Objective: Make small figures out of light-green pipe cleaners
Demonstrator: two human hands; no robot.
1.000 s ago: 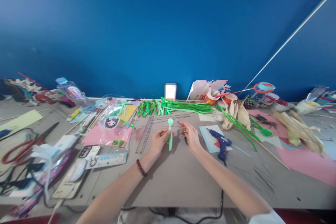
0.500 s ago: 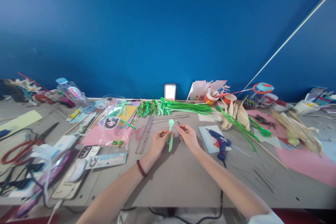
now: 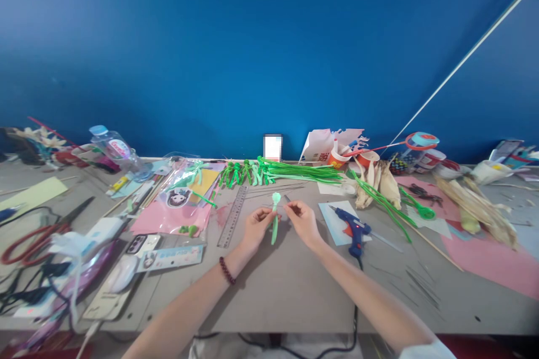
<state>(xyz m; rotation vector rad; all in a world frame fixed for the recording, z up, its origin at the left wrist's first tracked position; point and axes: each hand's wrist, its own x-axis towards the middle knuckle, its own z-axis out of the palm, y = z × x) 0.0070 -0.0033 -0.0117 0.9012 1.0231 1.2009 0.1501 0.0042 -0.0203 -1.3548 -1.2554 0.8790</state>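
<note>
Ruler (image 3: pixel 232 219): flat on the worktop (image 3: pixel 286 291), left of both hands.
Left hand (image 3: pixel 255 228): fingers pinching the fuzzy green piece (image 3: pixel 275 230) just below its round head.
Gap between the hands: holds that piece; close work on it seems in hand, and the next move calls for a steady left pinch and careful right-hand aim.
Right hand (image 3: pixel 304 223): fingers pinching a slim grey thing (image 3: pixel 287 198) (too small to name), apart from the piece.
Glue gun (image 3: pixel 357 231): right of that hand, partly over blue paper (image 3: pixel 330 224).
</note>
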